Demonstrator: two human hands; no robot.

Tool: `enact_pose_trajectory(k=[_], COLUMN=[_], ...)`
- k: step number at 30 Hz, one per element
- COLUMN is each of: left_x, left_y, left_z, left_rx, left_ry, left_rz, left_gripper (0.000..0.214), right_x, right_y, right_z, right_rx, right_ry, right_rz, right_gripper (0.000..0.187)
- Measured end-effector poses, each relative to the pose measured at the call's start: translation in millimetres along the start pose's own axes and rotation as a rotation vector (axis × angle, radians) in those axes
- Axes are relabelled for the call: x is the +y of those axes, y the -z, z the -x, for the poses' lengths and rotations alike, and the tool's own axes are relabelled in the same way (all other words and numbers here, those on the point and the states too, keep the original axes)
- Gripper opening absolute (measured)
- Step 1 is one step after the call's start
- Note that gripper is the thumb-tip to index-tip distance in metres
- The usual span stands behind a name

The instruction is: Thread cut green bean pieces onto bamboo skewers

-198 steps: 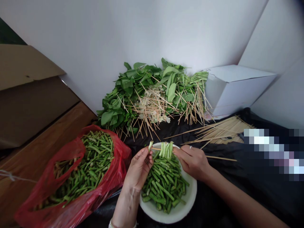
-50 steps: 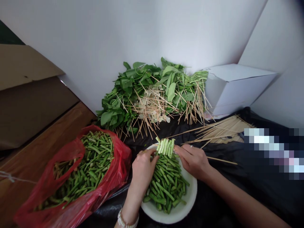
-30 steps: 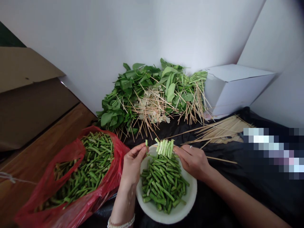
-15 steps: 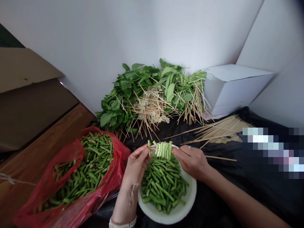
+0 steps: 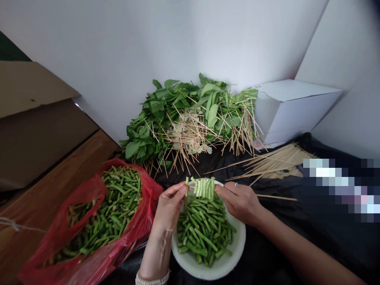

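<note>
Over the far rim of a white bowl (image 5: 237, 253), both hands work at one wooden skewer (image 5: 277, 197). My right hand (image 5: 242, 202) is closed around the skewer, whose long end sticks out to the right. Several short green bean pieces (image 5: 204, 187) sit threaded side by side on it, left of my right fingers. My left hand (image 5: 172, 204) pinches a single bean piece (image 5: 187, 186) at the skewer's left tip, slightly apart from the row. Cut green beans (image 5: 204, 233) fill the bowl below.
A red plastic bag (image 5: 151, 190) of cut beans (image 5: 121, 198) lies left. Behind are leafy greens (image 5: 157, 105) and skewered pale food (image 5: 190, 126). Loose skewers (image 5: 276, 160) lie on black sheeting (image 5: 267, 253) near a white box (image 5: 299, 107). A cardboard box (image 5: 35, 130) stands far left.
Very little differs. The hands keep their hold, with the bean piece still at the skewer's left tip; the left forearm has shifted slightly left.
</note>
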State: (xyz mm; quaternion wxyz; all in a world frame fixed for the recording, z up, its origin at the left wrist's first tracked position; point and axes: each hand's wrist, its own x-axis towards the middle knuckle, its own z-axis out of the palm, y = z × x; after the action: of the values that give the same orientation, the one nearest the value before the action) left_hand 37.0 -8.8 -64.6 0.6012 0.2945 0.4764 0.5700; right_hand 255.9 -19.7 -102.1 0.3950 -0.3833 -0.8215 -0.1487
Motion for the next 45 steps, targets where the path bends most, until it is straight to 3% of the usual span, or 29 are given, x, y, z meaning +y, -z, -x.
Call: enact_pose_trajectory(k=[4,15,24,31,35,38,40,43,45], left_x=[-3,-5,-7,-1,-4,-15,-23,-28,-25], left_y=[-0.8,-0.3,3.0,12.3,12.9,9.7,7.9,9.2,12.3], left_z=[1,4,10,10,9,15,20,25,24], left_rx=[-0.015,-0.031,-0.064,-0.104,-0.094,-0.223,-0.272,-0.170,-0.103], left_ry=[-0.027,-0.064,-0.004,-0.178,-0.286,-0.183,-0.101,-0.060,-0.048], left_rz=[-0.090,-0.085,-0.034,-0.389,-0.519,-0.419,-0.299,-0.150,-0.096], left_gripper=[0.030,0.029,0.030,0.031,0.029,0.029,0.030,0.027,0.023], right_x=[0,2,-13,-15,-11,-18,-25,-31,-28], right_y=[0,6,10,25,40,40,35,31,35], right_z=[0,-5,-10,-14,-16,-17,-19,-17,-12], right_rx=[-0.014,0.018,0.019,-0.113,-0.111,-0.093,-0.071,-0.074,-0.098], right_ry=[0.003,-0.009,0.020,0.058,-0.047,-0.126,-0.077,-0.003,-0.042], right_rz=[-0.002,0.046,-0.019,0.082,0.110,0.043,0.038,0.055,0.027], right_gripper=[0.024,0.018,0.021,0.019,0.020,0.020,0.021,0.026,0.026])
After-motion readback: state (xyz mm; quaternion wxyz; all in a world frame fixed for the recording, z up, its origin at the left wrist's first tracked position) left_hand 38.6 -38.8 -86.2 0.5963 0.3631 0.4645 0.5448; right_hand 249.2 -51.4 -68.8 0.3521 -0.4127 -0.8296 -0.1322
